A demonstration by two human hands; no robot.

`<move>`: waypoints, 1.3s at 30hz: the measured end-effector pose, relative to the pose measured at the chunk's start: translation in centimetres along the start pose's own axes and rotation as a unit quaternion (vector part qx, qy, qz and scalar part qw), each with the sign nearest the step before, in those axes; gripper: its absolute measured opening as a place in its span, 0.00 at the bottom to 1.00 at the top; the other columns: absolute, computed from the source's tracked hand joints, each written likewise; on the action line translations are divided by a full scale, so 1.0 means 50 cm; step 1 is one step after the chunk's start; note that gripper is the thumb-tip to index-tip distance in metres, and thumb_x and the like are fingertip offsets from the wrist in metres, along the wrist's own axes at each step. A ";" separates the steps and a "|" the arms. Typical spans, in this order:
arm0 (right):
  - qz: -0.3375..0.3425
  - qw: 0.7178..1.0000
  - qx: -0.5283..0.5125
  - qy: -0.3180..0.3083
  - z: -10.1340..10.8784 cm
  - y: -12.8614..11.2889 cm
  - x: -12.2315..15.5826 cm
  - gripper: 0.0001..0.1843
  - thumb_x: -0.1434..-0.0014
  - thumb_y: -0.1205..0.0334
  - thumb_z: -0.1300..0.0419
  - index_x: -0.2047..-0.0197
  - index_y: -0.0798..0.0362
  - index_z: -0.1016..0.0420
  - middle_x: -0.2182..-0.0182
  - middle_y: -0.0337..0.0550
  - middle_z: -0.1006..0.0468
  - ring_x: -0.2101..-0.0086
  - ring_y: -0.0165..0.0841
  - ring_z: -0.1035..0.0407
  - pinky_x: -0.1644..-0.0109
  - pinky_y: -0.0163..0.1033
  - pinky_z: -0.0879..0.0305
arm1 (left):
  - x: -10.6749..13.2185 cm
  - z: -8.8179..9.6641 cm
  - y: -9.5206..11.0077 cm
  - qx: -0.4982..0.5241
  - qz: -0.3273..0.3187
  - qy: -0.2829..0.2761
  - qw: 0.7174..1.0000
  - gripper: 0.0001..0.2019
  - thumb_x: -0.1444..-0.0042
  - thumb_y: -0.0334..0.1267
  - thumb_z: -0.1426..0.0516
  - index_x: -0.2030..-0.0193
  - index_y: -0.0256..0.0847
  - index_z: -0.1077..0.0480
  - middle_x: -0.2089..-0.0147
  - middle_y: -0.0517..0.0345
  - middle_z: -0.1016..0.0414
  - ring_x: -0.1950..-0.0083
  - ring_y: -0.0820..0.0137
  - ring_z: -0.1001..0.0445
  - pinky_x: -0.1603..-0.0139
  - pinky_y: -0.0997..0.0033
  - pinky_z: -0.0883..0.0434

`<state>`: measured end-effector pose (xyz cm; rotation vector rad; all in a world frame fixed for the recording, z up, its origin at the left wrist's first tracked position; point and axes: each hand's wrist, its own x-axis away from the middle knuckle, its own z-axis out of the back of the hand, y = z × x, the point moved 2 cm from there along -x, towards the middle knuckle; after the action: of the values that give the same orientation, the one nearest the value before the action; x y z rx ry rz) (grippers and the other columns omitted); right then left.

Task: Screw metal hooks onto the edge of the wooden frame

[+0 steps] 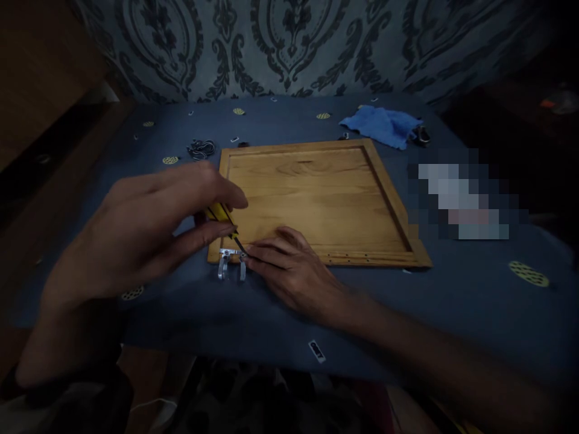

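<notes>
My left hand (167, 226) is closed in a pinch around the yellow handle of a screwdriver (218, 212), with the thumb and index finger near its lower end. The shaft slants down to a metal hinge (231, 256) on the near left edge of a framed wooden panel (298, 193). My right hand (294, 265) lies palm down on that same edge, fingers stretched toward the hinge. Its fingertips are beside the screwdriver's tip; the thumb is hidden. The hinge's two curved arms stick out past the panel's edge. Any screw under the tip cannot be made out.
A dark blue patterned cloth (452, 301) covers the surface under the panel. A blue rag (382, 125) lies at the back right beside a small dark object (423, 136). A coiled dark cord (201, 149) is at the back left. A blurred patch hides something on the right.
</notes>
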<state>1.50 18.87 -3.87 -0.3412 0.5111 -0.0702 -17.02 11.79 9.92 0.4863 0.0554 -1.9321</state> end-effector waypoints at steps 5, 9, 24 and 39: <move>0.000 1.000 0.000 0.005 -0.003 0.002 0.002 0.16 0.30 0.67 0.48 0.43 0.54 0.25 0.47 0.46 0.19 0.45 0.39 0.31 0.36 0.55 0.46 | -0.007 -0.006 0.002 0.118 0.100 0.128 0.980 0.08 0.37 0.30 0.46 0.53 0.46 0.36 0.58 0.61 0.29 0.59 0.72 0.22 0.60 0.68 0.25; 0.002 1.000 0.003 0.004 -0.006 0.003 0.003 0.16 0.30 0.66 0.47 0.43 0.53 0.25 0.47 0.47 0.19 0.45 0.39 0.31 0.36 0.57 0.45 | -0.009 -0.016 -0.011 0.103 0.069 0.072 0.990 0.08 0.35 0.29 0.49 0.51 0.43 0.35 0.68 0.66 0.35 0.72 0.79 0.32 0.69 0.73 0.33; 0.005 1.000 0.019 0.006 -0.005 0.003 0.001 0.16 0.30 0.68 0.50 0.46 0.54 0.24 0.47 0.48 0.20 0.46 0.40 0.30 0.37 0.57 0.44 | 0.004 -0.117 -0.038 0.066 0.016 -0.289 0.955 0.08 0.32 0.40 0.49 0.55 0.43 0.30 0.62 0.60 0.28 0.67 0.75 0.29 0.68 0.75 0.39; -0.002 1.000 0.026 -0.010 -0.005 0.003 0.001 0.16 0.30 0.68 0.50 0.46 0.53 0.23 0.51 0.46 0.18 0.49 0.40 0.30 0.36 0.58 0.45 | 0.013 -0.128 -0.035 0.048 -0.027 -0.298 0.953 0.08 0.31 0.37 0.51 0.56 0.43 0.32 0.62 0.60 0.28 0.67 0.73 0.30 0.68 0.72 0.40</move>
<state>1.41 18.91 -4.15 -0.2910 0.4871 -0.0846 -16.82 13.60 3.50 -0.0526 -0.4186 -2.0688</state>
